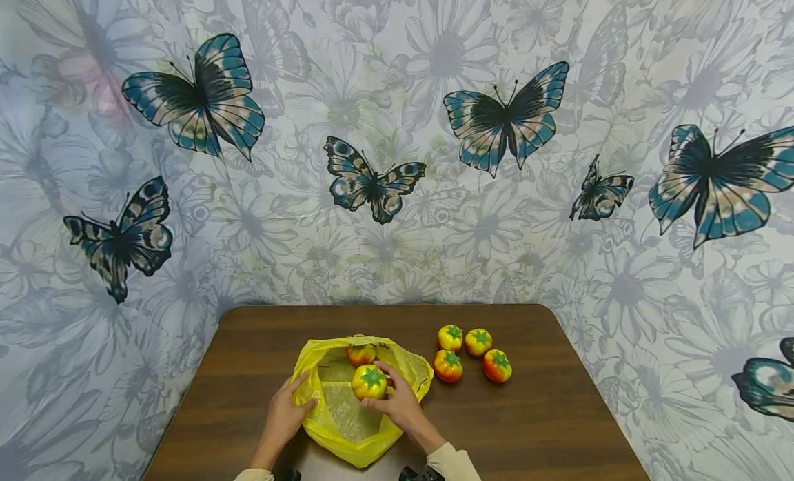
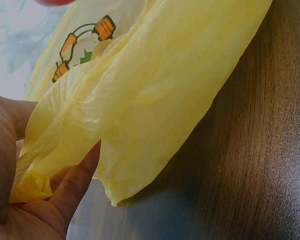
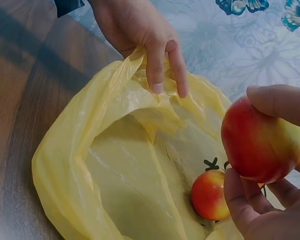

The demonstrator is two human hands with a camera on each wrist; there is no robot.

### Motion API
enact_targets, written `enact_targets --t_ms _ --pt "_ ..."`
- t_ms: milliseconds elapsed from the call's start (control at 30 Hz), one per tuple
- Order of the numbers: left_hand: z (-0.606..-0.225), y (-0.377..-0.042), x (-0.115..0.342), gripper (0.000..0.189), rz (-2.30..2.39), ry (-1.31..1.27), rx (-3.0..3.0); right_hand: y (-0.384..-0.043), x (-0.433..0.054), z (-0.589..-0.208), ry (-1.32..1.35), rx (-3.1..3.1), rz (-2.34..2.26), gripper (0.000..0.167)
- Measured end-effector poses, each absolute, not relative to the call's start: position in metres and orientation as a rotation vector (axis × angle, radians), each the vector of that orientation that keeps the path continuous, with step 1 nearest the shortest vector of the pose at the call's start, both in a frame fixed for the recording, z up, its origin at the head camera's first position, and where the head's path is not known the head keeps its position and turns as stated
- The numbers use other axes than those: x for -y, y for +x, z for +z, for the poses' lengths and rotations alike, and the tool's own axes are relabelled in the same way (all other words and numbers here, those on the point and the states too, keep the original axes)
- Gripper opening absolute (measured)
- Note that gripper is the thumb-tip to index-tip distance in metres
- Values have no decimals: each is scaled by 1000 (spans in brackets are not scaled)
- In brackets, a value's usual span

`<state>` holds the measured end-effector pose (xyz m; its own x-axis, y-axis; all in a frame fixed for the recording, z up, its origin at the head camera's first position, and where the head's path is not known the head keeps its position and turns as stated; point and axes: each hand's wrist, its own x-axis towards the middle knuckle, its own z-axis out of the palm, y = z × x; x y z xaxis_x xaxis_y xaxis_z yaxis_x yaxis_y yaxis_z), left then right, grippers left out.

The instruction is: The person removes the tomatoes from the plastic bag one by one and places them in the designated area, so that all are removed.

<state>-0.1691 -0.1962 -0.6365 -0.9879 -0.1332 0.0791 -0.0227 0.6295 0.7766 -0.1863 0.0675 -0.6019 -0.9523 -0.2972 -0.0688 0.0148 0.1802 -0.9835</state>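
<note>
A yellow plastic bag (image 1: 356,452) lies on the table with its mouth spread wide. My left hand (image 1: 282,417) holds the bag's left rim, the film bunched between thumb and fingers in the left wrist view. Over the opening, my right hand (image 1: 404,404) grips a red-and-yellow tomato (image 3: 260,142) with a green star-shaped top. Inside the bag, toward its far side, sits another tomato (image 3: 209,195). A printed black, orange and green drawing (image 2: 84,47) shows on the bag's film.
Several similar tomatoes (image 1: 448,366) stand grouped on the brown wooden table (image 1: 533,433), just right of the bag. Behind the table's far edge rises a wall covering (image 1: 484,260) with flowers and butterflies.
</note>
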Motion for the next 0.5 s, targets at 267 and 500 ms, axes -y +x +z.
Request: enact_targets --t_ms 267,500 --pt "-638 -170 196 59 -1285 116 2699 -186 -75 -599 -318 -2208 -1883 71" --pt "-637 -169 196 60 -1284 124 2709 -185 -82 -599 -318 -2188 -1905 71"
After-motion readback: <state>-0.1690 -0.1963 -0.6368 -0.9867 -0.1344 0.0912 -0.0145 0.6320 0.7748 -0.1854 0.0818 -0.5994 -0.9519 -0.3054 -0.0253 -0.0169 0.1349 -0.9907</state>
